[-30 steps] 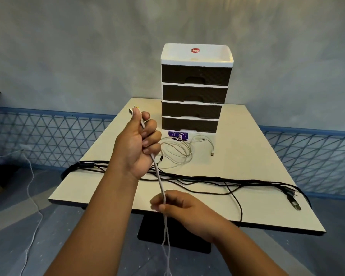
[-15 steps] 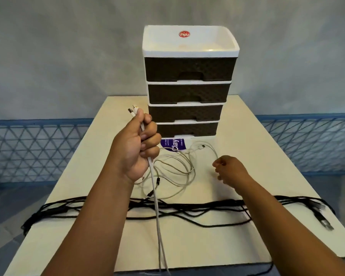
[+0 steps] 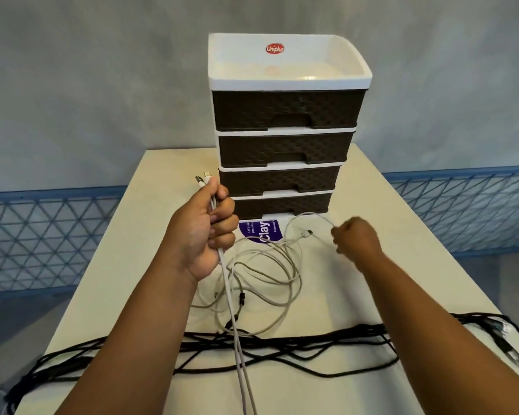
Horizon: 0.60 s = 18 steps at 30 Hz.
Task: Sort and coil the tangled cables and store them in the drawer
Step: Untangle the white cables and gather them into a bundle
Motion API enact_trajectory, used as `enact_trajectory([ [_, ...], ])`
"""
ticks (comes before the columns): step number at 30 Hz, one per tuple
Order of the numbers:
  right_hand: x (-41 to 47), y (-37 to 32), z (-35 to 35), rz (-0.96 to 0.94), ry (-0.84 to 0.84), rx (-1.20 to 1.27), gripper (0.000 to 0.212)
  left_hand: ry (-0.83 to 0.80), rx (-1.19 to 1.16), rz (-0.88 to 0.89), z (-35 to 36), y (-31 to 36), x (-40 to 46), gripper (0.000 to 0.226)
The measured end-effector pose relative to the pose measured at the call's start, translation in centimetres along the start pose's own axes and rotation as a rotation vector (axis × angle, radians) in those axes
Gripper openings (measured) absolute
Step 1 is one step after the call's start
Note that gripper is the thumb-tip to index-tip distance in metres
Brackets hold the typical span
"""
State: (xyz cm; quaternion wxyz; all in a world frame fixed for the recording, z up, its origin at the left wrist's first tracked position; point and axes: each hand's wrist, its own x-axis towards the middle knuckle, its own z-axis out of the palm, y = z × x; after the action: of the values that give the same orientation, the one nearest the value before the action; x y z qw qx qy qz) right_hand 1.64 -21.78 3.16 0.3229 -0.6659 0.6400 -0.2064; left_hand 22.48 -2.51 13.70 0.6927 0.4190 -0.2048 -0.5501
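Note:
My left hand grips a doubled white cable; its two plug ends stick up above my fist and the strands hang down past the table's near edge. My right hand pinches a strand of another white cable, which lies in a loose tangle in front of the drawer unit. The unit has several dark woven drawers, all closed, under a white top tray. A long bundle of black cables stretches across the near part of the cream table.
A purple and white card lies at the foot of the drawer unit. Black plug ends rest at the table's right edge. Blue lattice railing runs behind the table on both sides, below a grey wall.
My right hand let go of the hanging white cable, reached forward and right, and took hold of a strand of the tangled white cable. The view came closer to the table.

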Motion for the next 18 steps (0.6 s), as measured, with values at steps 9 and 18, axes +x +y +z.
enact_trajectory([
  [9, -5.7, -17.2, -13.9, -0.702, -0.008, 1.191, 0.01, -0.022, 0.021, 0.01, 0.7, 1.3, 0.1, 0.035],
  [18, -10.8, -18.6, -12.5, -0.665, -0.463, 1.096, 0.01, 0.016, 0.075, 0.137, 0.9, 2.5, -1.2, 0.036],
])
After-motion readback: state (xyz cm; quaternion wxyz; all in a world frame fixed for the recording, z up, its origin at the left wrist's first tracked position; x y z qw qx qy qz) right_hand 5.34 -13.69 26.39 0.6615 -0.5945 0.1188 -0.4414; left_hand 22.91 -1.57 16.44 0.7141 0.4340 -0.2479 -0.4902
